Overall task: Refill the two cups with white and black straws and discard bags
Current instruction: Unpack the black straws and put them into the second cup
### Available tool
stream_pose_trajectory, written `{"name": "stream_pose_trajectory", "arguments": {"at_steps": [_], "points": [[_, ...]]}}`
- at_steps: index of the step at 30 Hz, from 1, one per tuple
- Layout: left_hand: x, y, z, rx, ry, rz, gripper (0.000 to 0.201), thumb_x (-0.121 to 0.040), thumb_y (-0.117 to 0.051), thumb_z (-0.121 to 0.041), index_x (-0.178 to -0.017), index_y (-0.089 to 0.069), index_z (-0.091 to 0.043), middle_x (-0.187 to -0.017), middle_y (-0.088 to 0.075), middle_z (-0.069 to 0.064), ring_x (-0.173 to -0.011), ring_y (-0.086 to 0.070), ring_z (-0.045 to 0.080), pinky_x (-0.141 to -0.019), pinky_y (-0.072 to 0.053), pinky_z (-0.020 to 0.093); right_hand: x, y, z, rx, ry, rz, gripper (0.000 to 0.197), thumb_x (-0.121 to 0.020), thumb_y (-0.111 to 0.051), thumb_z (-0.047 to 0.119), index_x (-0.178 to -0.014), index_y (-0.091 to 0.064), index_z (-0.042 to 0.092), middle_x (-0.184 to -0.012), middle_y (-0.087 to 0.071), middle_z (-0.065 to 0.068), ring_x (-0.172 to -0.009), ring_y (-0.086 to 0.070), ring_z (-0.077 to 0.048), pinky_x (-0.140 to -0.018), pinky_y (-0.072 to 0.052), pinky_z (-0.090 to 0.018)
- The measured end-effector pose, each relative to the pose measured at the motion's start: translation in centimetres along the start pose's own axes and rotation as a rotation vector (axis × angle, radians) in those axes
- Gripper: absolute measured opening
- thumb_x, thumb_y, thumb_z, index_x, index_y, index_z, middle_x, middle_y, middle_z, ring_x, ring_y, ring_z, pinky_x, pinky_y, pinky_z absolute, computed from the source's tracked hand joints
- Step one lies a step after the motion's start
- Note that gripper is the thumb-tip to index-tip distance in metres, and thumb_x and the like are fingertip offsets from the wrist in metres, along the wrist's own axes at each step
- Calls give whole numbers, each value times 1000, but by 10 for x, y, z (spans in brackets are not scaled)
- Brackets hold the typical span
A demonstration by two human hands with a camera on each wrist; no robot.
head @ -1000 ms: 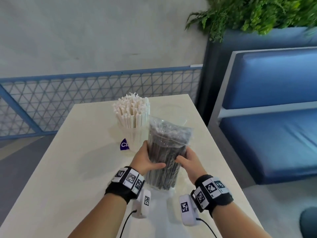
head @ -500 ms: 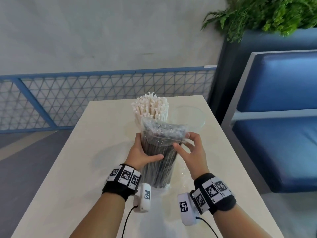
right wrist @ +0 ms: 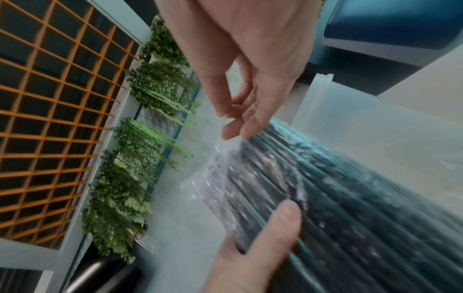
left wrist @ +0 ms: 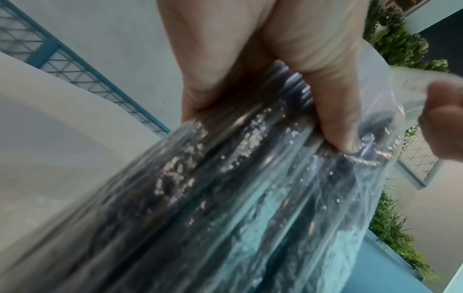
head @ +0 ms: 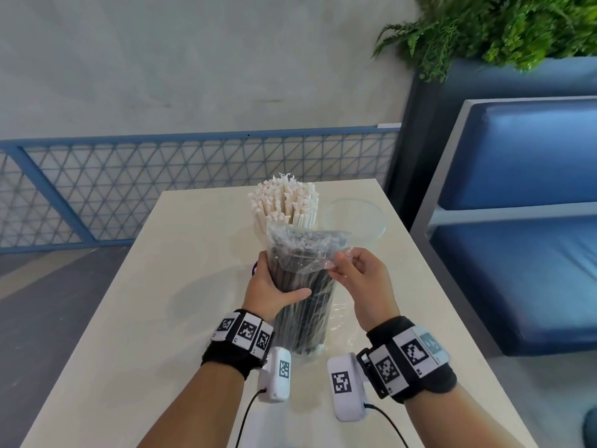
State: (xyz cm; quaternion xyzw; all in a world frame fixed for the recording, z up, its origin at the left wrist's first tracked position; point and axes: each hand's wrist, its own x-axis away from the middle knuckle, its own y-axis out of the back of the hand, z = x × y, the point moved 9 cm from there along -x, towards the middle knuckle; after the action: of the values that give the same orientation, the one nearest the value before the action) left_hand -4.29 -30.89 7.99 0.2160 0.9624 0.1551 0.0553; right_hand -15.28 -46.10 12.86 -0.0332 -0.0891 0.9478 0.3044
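One blue padded bench (head: 523,221) stands to the right of the counter (head: 135,318), with a planter of green ferns (head: 504,24) above its back and a blue mesh railing (head: 129,185) along the wall behind; the counter is one pale rectangular top carrying all task items. No brand or label is legible; a purple scrap with white marks shows at the left hand's far edge but is too hidden to read; the wrist bands carry black-and-white square code tags only. Containers counted: two cups and one bag. The bag of black straws (head: 302,295) is clear plastic, stands upright with its base on the counter near the front edge, and is packed with a dense bundle of black straws; its top film is loose and crumpled. One cup behind it holds the white straws (head: 284,205), standing upright and filling it; the cup wall itself is mostly hidden. One clear empty cup (head: 353,219) stands just beside, to the right of the white straws. Left hand (head: 268,286): grip clamped around the bag's mid-body, thumb across the front. Right hand (head: 365,279): fingertips pinching the loose film at the bag's upper right edge.
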Motion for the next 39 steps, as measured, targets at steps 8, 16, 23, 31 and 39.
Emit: {"name": "stream_pose_trajectory", "arguments": {"at_steps": [8, 16, 23, 31, 39], "points": [[0, -3, -1, 1, -14, 28, 94, -55, -89, -24, -132, -35, -23, -123, -59, -5, -114, -57, 11, -99, -46, 32, 7, -11, 10, -147, -108, -4, 24, -89, -59, 26, -96, -55, 3, -79, -62, -7, -74, -62, -15, -71, -57, -29], [3, -4, 2, 14, 3, 51, 93, -50, -90, -29, -126, -38, -23, -117, -62, -5, -111, -59, 11, -97, -49, 33, 14, -30, 4, -45, -171, 71, 19, -86, -61, 5, -94, -63, -12, -76, -67, -16, -70, -67, -17, -64, -57, -18], [8, -6, -1, 37, -8, 85, 102, -49, -90, -28, -134, -33, -26, -126, -58, -8, -117, -55, 8, -103, -44, 35, -16, -35, 59, -427, -198, 134, 20, -93, -52, 8, -113, -58, 11, -100, -63, -2, -88, -68, -12, -80, -56, -24], [10, 2, 2, 21, 0, 51, 96, -43, -88, -36, -124, -36, -32, -120, -60, -8, -112, -58, 9, -101, -46, 37, -20, -53, 97, 466, 333, 157, 16, -92, -47, 4, -97, -60, 10, -90, -69, 1, -83, -65, -8, -83, -48, -20], [12, 0, 1, 13, 7, 71, 100, -49, -91, -19, -130, -33, -23, -121, -59, -4, -114, -57, 13, -100, -45, 34, -15, -94, 64, 1383, 321, 592, 31, -88, -57, 22, -119, -58, 20, -108, -55, -8, -93, -50, -20, -78, -35, -23]]}}
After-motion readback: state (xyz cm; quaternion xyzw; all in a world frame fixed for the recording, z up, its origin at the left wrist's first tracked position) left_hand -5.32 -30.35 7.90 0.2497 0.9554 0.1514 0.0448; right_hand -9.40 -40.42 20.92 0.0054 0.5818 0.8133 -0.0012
